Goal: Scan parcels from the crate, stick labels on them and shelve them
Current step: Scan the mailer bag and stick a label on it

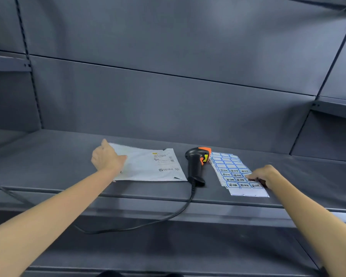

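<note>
I am working at the labelling step, as far as I can judge: the white parcel (148, 164) is lying flat on the grey shelf (48, 162) in front of me with its printed shipping slip facing up, and my left hand (107, 157) is resting on its far left corner, fingers laid over the edge and pinning it down rather than gripping it. My right hand (263, 174) is reaching to the sheet of labels (237, 174), which is lying on the same shelf well to the right of the parcel; my fingertips are curling down onto a printed label near the sheet's right edge, and I am probably picking at its corner, though I cannot tell whether any label is lifting free. The scanner (196, 164) is lying between parcel and sheet, untouched by either hand, its cable (168, 218) trailing over the shelf's front lip. The crate is not in view. The upper rows of the sheet are looking blank, the lower rows printed. What the next move is calling for, I think, is peeling one label cleanly without dragging the whole sheet, carrying it across over the scanner, and pressing it onto the parcel while my left hand is keeping the parcel from sliding
</note>
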A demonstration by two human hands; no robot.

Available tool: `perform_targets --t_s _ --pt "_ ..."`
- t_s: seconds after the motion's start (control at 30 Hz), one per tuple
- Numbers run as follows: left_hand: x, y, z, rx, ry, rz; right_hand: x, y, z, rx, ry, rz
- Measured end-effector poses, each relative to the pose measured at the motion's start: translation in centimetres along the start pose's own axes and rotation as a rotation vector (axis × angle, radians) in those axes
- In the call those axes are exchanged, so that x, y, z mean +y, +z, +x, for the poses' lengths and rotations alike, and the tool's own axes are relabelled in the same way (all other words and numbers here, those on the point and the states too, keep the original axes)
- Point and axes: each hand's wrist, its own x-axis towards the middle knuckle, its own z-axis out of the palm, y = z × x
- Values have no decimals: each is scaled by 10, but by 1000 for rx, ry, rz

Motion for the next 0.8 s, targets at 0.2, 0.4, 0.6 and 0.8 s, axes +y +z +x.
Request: perform_targets --t_s 0.2,0.4,0.6,0.8 --pt "14 4 -12 -12 60 -164 2 -6 16 -126 -48 391" --pt "43 9 -42 -208 122 -622 -48 -21 -41 -331 -278 684" --pt "68 3 -54 -589 29 -940 -93 0 -97 -516 -426 892" --pt "77 -5 -66 -962 13 -1039 -113 50 -130 -664 -435 904"
